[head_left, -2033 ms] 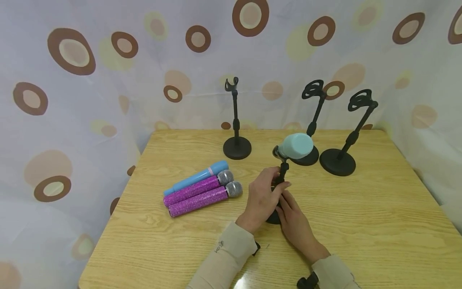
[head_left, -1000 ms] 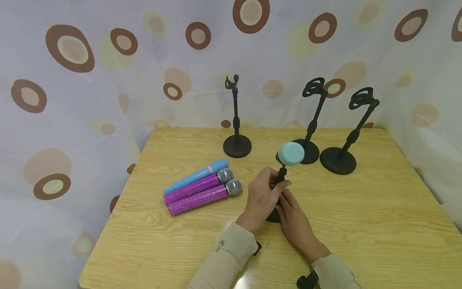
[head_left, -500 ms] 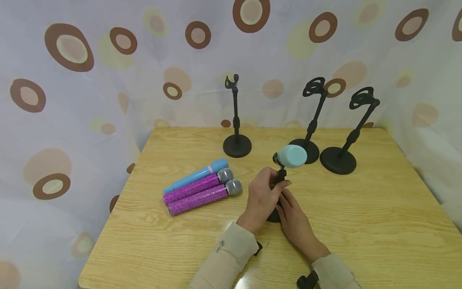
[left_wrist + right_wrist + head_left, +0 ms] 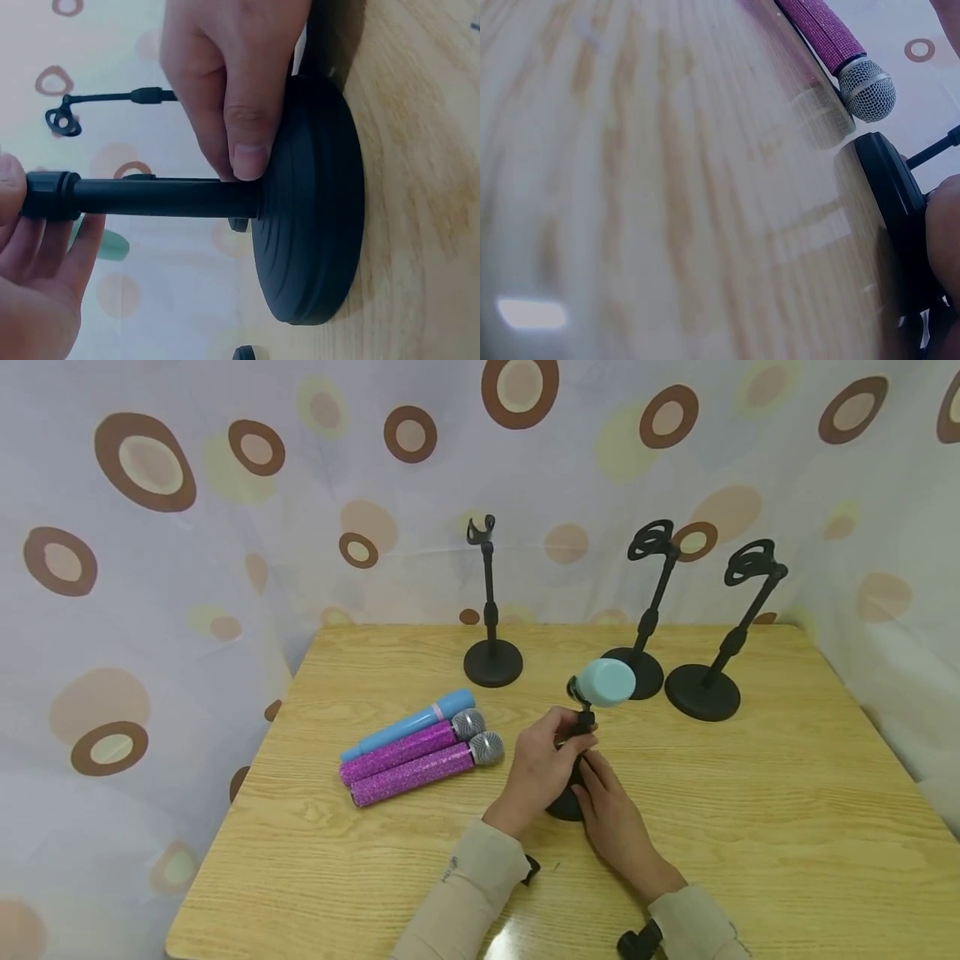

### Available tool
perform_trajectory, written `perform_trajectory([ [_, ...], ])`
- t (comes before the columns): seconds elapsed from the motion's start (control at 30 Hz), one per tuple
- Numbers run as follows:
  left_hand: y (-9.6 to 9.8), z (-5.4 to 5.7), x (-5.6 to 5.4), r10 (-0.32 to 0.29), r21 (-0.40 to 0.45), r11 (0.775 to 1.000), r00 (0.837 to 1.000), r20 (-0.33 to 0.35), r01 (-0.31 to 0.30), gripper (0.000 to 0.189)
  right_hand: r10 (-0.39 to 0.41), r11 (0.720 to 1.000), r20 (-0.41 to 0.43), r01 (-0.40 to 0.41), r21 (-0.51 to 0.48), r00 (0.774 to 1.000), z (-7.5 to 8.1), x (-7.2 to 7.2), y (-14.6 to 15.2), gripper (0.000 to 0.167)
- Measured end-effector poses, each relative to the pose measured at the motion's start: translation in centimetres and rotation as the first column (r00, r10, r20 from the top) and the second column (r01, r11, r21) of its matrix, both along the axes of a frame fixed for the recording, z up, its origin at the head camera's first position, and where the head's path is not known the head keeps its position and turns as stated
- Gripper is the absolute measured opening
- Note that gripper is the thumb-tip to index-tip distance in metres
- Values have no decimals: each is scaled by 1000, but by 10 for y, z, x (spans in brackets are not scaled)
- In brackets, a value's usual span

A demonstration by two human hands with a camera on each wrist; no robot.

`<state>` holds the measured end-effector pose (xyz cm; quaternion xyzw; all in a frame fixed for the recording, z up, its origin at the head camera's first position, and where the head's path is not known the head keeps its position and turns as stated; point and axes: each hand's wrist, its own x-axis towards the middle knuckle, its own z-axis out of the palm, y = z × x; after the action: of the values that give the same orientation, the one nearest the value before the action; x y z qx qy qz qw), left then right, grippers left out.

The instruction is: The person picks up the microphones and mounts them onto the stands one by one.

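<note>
A black microphone stand (image 4: 564, 807) stands on the table in front of me, and a pale blue microphone (image 4: 607, 683) sits in its clip, seen nearly end-on. My left hand (image 4: 536, 768) grips the collar (image 4: 51, 196) on the pole with thumb and fingers. Lower down, my right hand (image 4: 617, 827) holds the stand at its round base (image 4: 311, 202), thumb on the base close to the pole. In the right wrist view only part of that hand shows beside the base (image 4: 896, 217).
Two glittery purple microphones (image 4: 412, 774) and a blue microphone (image 4: 412, 725) lie side by side on the left. Three more black stands are behind: one at the back middle (image 4: 492, 663), two at the right (image 4: 648, 627) (image 4: 702, 693). A patterned cloth hangs behind the table (image 4: 787, 827).
The pale blue microphone has come lower, turning toward me and then partly back to the right. My left hand has shifted slightly left on the collar; the right hand has stayed in place.
</note>
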<state>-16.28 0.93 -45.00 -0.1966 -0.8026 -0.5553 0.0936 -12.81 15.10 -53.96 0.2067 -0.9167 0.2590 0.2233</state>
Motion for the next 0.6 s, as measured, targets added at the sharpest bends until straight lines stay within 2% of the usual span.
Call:
perform_trajectory([
  [0.07, -1, 1, -2, -64, 24, 998, 997, 47, 63, 19, -3, 1000, 3, 3, -2, 1000, 0, 0, 0, 41],
  [0.2, -3, 2, -5, -178, 81, 982, 978, 110, 170, 17, -6, 1000, 23, 7, -12, 1000, 1, 0, 1, 40],
  [0.33, -3, -1, -8, -270, 135, 957, 958, 93, 257, 19, -2, 1000, 34, 3, -22, 999, 1, 0, 2, 40],
  [0.5, 5, -8, -7, -321, 188, 934, 945, 59, 305, 25, 19, 999, 29, -18, -33, 999, 1, 0, 3, 44],
  [0.6, 10, -9, -4, -309, 188, 939, 947, 87, 289, 22, 35, 999, 10, -34, -35, 999, -1, 1, 4, 47],
])
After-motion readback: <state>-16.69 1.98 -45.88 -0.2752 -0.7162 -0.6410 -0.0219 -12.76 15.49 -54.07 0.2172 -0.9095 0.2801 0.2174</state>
